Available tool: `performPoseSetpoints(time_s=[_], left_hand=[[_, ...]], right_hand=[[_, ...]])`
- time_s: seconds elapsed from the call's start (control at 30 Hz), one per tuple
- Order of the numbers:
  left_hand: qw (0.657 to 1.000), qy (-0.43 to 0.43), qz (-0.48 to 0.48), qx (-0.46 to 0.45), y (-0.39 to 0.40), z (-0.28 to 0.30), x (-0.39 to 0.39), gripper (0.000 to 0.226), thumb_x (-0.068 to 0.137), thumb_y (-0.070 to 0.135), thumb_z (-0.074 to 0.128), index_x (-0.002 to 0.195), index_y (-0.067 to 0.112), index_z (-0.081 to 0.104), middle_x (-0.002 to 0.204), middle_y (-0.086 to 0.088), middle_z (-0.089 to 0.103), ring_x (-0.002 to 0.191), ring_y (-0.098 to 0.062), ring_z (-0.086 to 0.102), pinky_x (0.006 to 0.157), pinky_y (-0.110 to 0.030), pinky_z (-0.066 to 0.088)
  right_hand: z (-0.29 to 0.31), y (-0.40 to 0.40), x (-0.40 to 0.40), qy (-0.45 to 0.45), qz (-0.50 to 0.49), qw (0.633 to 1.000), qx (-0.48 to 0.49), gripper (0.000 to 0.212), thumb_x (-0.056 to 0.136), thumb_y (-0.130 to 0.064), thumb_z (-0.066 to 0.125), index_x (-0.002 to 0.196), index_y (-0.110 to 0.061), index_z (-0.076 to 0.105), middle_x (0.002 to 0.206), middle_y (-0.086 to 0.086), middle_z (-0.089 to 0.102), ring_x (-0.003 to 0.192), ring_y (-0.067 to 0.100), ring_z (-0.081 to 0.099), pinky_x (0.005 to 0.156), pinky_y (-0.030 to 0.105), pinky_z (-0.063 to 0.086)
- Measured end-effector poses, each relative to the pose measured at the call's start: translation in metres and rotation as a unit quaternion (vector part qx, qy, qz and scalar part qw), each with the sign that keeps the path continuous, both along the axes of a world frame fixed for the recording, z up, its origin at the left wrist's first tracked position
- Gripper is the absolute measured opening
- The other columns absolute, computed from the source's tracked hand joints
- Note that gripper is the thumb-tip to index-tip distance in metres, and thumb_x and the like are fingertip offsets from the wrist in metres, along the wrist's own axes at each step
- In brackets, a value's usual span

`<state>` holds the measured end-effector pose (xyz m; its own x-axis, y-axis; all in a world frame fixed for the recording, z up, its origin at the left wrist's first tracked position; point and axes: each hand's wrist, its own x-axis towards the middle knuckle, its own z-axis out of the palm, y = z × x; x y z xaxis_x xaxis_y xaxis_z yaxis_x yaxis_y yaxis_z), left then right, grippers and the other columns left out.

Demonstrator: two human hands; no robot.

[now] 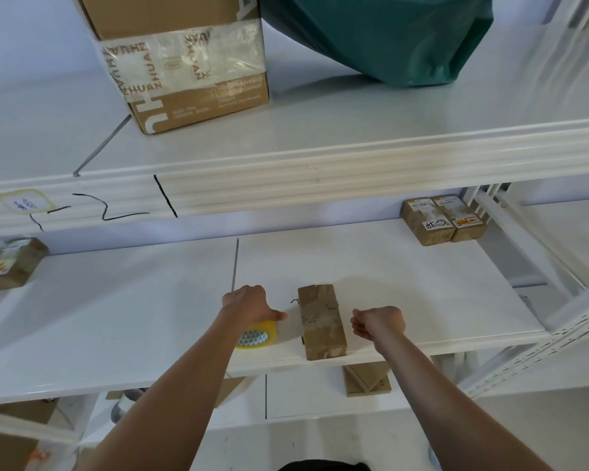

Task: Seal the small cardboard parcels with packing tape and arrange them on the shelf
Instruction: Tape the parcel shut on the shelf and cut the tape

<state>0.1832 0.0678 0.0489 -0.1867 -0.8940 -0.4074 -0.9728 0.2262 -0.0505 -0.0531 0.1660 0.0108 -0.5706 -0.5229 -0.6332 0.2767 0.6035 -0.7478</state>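
Observation:
A small brown cardboard parcel [322, 321] lies lengthwise near the front edge of the white middle shelf [422, 294], with clear tape across its top. My left hand [249, 302] is just left of it. That hand grips the top of a yellow roll of packing tape [257, 336], which stands tilted on the shelf, and its thumb points toward the parcel. My right hand [378, 322] hovers just right of the parcel with its fingers curled. I see nothing in it. Neither hand touches the parcel.
Two labelled small parcels [442, 219] sit side by side at the back right of the shelf, and another parcel [11, 263] sits at the far left. The upper shelf carries a large taped carton [184, 59] and a green bag [388, 35]. More cardboard [366, 380] lies below.

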Motion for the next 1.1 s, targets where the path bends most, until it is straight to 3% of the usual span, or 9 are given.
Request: performPoseSetpoints(time_s=[0.27,0.8,1.1], left_hand=[[1.000,-0.013,0.001,-0.008,-0.002,-0.008,0.006,0.068,0.075,0.082,0.061,0.099,0.018,0.062,0.090,0.003,0.067,0.083,-0.019,0.065,0.084,-0.031,0.051],[1.000,-0.021,-0.003,-0.010,-0.005,-0.016,0.001,0.065,0.075,0.081,0.062,0.096,0.019,0.058,0.093,0.003,0.067,0.089,-0.019,0.067,0.087,-0.031,0.052],[0.997,0.054,0.053,0.030,-0.010,-0.025,0.012,0.067,0.072,0.079,0.067,0.096,0.016,0.060,0.088,0.002,0.066,0.081,-0.018,0.068,0.082,-0.032,0.058]], right_hand=[[-0.002,-0.005,0.006,0.034,0.018,0.999,0.005,0.020,0.085,-0.006,0.080,0.070,0.004,0.070,0.071,0.016,0.074,0.067,0.026,0.074,0.071,0.042,0.065],[-0.014,0.001,0.013,0.050,0.027,0.998,0.036,0.025,0.088,-0.013,0.079,0.067,-0.002,0.070,0.074,0.010,0.075,0.074,0.027,0.075,0.073,0.042,0.065],[-0.021,0.000,0.024,0.067,0.037,0.994,0.073,0.028,0.085,-0.022,0.082,0.068,-0.004,0.069,0.071,0.012,0.072,0.068,0.028,0.074,0.069,0.039,0.064]])
